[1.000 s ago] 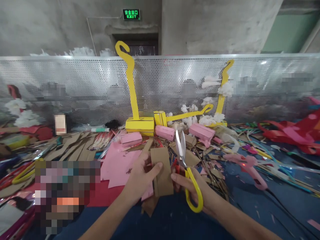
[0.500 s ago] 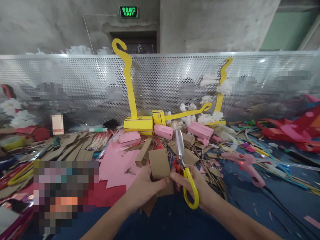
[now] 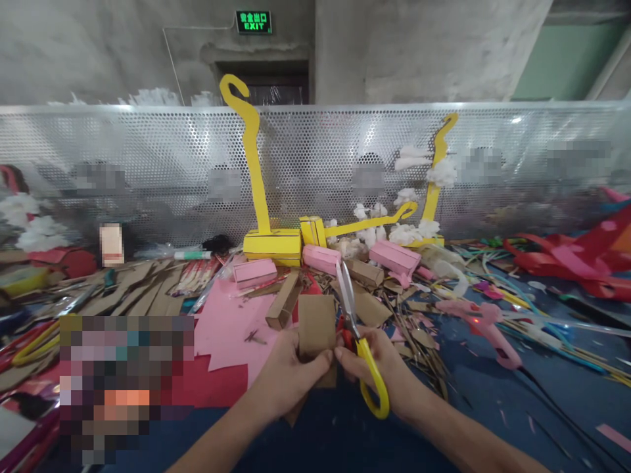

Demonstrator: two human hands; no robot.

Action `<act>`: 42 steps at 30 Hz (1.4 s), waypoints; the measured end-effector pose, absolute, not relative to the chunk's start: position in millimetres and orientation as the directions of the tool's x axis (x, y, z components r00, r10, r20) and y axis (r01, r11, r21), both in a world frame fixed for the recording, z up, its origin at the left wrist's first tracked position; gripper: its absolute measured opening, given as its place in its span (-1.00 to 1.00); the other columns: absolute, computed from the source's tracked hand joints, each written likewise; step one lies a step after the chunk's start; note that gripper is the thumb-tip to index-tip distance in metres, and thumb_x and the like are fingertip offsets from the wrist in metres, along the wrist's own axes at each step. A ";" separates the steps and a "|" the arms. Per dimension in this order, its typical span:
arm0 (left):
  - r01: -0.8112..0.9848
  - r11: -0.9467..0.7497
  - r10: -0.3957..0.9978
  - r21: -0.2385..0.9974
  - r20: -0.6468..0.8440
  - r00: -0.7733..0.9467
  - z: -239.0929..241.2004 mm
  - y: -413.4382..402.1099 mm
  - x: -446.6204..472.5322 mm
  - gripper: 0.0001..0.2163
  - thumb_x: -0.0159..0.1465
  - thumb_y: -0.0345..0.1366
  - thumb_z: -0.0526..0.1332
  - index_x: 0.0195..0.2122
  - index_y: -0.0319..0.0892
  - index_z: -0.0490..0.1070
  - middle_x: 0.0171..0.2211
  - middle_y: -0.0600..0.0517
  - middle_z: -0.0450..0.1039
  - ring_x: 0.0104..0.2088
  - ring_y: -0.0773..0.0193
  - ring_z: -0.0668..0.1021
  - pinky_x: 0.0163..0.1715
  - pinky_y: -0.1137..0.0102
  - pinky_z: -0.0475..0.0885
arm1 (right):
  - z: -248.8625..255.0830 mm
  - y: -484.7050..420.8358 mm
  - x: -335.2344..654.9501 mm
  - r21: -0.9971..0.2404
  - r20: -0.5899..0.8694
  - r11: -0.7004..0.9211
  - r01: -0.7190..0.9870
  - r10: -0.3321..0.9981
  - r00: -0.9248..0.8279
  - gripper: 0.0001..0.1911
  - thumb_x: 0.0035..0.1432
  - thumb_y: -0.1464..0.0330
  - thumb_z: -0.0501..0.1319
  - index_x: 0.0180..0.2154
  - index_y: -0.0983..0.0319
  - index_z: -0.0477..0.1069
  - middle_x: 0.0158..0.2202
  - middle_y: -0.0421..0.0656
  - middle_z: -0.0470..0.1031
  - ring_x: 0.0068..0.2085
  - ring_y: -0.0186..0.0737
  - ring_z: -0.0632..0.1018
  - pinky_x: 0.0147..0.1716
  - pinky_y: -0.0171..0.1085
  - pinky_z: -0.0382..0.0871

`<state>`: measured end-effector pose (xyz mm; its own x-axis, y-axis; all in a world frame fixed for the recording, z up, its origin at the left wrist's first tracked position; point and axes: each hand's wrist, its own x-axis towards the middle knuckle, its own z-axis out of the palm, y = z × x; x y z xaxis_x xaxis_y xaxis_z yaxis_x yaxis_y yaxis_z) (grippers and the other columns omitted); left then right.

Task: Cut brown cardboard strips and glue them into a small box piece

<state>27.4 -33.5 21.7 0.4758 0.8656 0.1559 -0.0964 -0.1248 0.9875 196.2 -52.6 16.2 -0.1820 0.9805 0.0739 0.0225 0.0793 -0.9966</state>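
Observation:
Between thumb and fingers, my left hand grips a folded piece of brown cardboard, its upper panel standing upright and a lower flap hanging below. My right hand is closed around scissors with yellow handles; their blades point up and look closed. A small red part shows at the pivot side of the scissors. The right fingertips come up to the cardboard's right edge, but whether they touch it I cannot tell. Behind the cardboard lies a long cardboard box shape.
Pink boxes and a yellow hooked cardboard form stand at the back, before a perforated metal screen. Cardboard scraps litter the middle. A pink glue gun with a cord lies right. Pink sheets lie left.
The scissors have shifted slightly left and tilted further left at the tip. The cardboard has turned a little more upright in my left hand. Both hands keep their hold.

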 end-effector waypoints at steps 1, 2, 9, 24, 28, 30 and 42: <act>-0.101 -0.118 0.866 0.988 0.152 0.477 20.7 -33.1 27.6 -0.74 0.19 -0.18 0.34 -0.26 -0.32 0.56 -0.38 -0.05 0.60 -0.38 0.24 0.58 -0.37 0.46 0.46 | 15.6 -52.1 195.9 -0.996 0.083 0.090 0.027 0.980 -0.180 -0.58 -0.07 0.09 0.44 -0.47 0.23 0.34 -0.64 -0.33 0.27 -0.61 -0.42 0.24 -0.62 -0.40 0.09; -0.100 -0.105 0.867 0.989 0.141 0.478 19.5 -32.3 27.6 -0.74 0.19 -0.18 0.35 -0.25 -0.32 0.57 -0.37 -0.05 0.61 -0.37 0.24 0.59 -0.35 0.46 0.47 | 14.8 -51.5 195.8 -0.995 0.093 0.100 0.030 0.980 -0.176 -0.59 -0.06 0.09 0.44 -0.47 0.23 0.33 -0.64 -0.33 0.27 -0.61 -0.42 0.24 -0.62 -0.40 0.09; -0.063 -0.006 0.879 0.998 0.035 0.476 13.8 -23.9 23.1 -0.70 0.17 -0.20 0.38 -0.14 -0.30 0.55 -0.34 -0.06 0.61 -0.38 0.27 0.59 -0.41 0.47 0.50 | 7.0 -47.1 198.7 -0.991 0.132 0.130 -0.027 0.977 -0.167 -0.63 0.00 0.14 0.44 -0.47 0.24 0.36 -0.63 -0.31 0.30 -0.59 -0.41 0.27 -0.60 -0.40 0.11; -0.012 -0.128 0.863 0.992 0.117 0.492 11.5 -23.1 18.1 -0.78 0.23 -0.20 0.32 -0.34 -0.30 0.51 -0.50 0.02 0.48 -0.51 0.35 0.47 -0.47 0.47 0.37 | 18.9 -54.3 198.7 -0.997 0.059 0.067 0.034 0.978 -0.201 -0.55 -0.08 0.03 0.43 -0.47 0.23 0.34 -0.63 -0.31 0.30 -0.59 -0.41 0.27 -0.60 -0.39 0.11; 0.008 -0.174 0.867 0.985 0.149 0.476 20.0 -27.7 20.2 -0.78 0.25 -0.22 0.29 -0.43 -0.28 0.47 -0.55 0.07 0.42 -0.54 0.39 0.40 -0.52 0.50 0.28 | 16.1 -51.0 197.7 -0.995 0.092 0.096 0.007 0.974 -0.208 -0.59 -0.09 0.12 0.46 -0.49 0.23 0.33 -0.64 -0.33 0.25 -0.60 -0.43 0.22 -0.63 -0.40 0.07; 0.010 -0.187 0.862 0.982 0.159 0.482 26.0 -28.6 19.9 -0.78 0.25 -0.21 0.29 -0.42 -0.29 0.47 -0.56 0.08 0.40 -0.54 0.39 0.38 -0.52 0.51 0.26 | 14.0 -49.7 196.9 -0.995 0.101 0.102 -0.007 0.976 -0.193 -0.62 -0.07 0.16 0.45 -0.48 0.23 0.32 -0.63 -0.33 0.25 -0.60 -0.44 0.21 -0.63 -0.41 0.06; -0.013 -0.104 0.883 0.994 0.098 0.459 19.8 -20.5 13.6 -0.79 0.17 -0.25 0.35 -0.26 -0.31 0.56 -0.41 -0.02 0.58 -0.47 0.31 0.52 -0.43 0.46 0.43 | 14.5 -51.6 198.6 -0.999 0.051 0.048 -0.020 0.975 -0.217 -0.67 -0.06 0.19 0.45 -0.40 0.24 0.40 -0.60 -0.33 0.29 -0.58 -0.40 0.28 -0.58 -0.40 0.13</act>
